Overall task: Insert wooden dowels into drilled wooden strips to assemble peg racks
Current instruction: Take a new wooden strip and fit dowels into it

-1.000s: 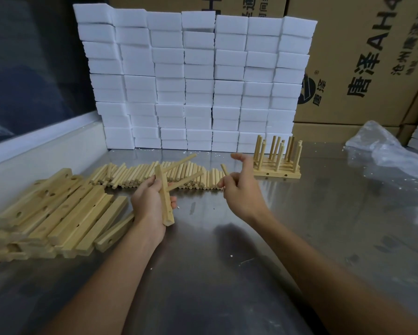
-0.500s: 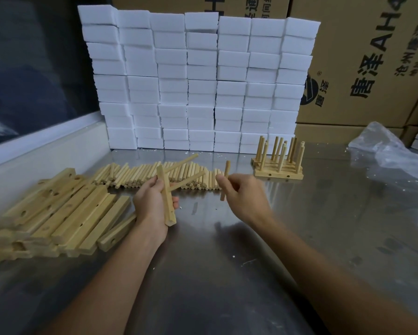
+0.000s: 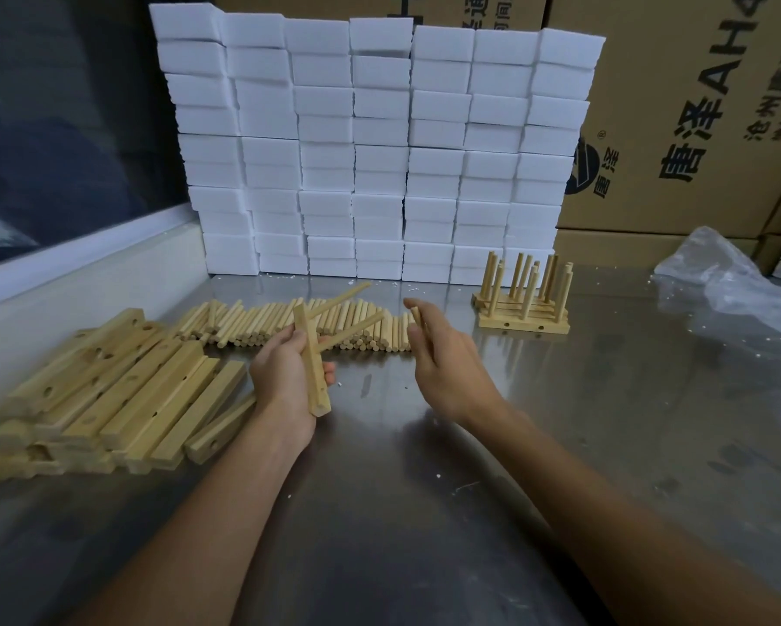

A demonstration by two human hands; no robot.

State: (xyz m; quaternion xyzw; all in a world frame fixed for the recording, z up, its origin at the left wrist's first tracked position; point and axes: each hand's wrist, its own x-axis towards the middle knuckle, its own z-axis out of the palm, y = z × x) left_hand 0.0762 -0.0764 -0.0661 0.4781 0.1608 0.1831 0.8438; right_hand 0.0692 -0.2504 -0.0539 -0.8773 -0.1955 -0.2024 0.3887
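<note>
My left hand [image 3: 284,377] grips a drilled wooden strip [image 3: 312,368] upright, with two dowels [image 3: 350,329] sticking out of it toward the upper right. My right hand [image 3: 442,359] hovers just right of it and pinches a loose dowel [image 3: 416,316], most of it hidden behind the fingers. A row of loose dowels [image 3: 253,325] lies on the metal table behind both hands. A pile of drilled strips [image 3: 108,390] lies at the left. Several finished peg racks [image 3: 524,300] stand stacked at the back right.
A wall of white foam blocks [image 3: 375,146] stands at the back of the steel table [image 3: 424,512]. Cardboard boxes [image 3: 677,110] rise behind it at the right. Crumpled clear plastic [image 3: 731,282] lies at the far right. A raised ledge [image 3: 77,282] borders the left side.
My right hand picked a dowel from the row and drew it back toward the strip; the dowel now sits lower in the fingers. My left hand keeps holding the strip.
</note>
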